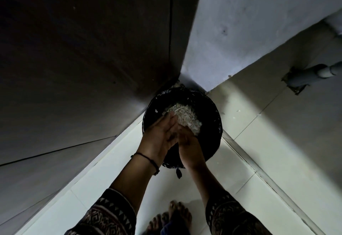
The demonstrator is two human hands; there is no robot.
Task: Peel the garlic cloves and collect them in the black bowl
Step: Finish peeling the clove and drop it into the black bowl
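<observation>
A round bin lined with a black bag point(214, 112) stands on the floor in a corner. Inside it lies a pale heap of garlic skins point(187, 116). My left hand point(161, 136) and my right hand point(189, 147) are held together over the bin's near side, palms facing each other and fingers straight, pointing down toward the skins. Neither hand visibly grips anything. What lies between the palms is hidden.
A dark cabinet panel point(83, 68) rises at the left and a grey wall point(249, 21) at the right, meeting behind the bin. A grey pipe point(311, 73) comes out of the tiled floor point(259, 151) at the right. My bare feet point(170, 218) stand near the bottom edge.
</observation>
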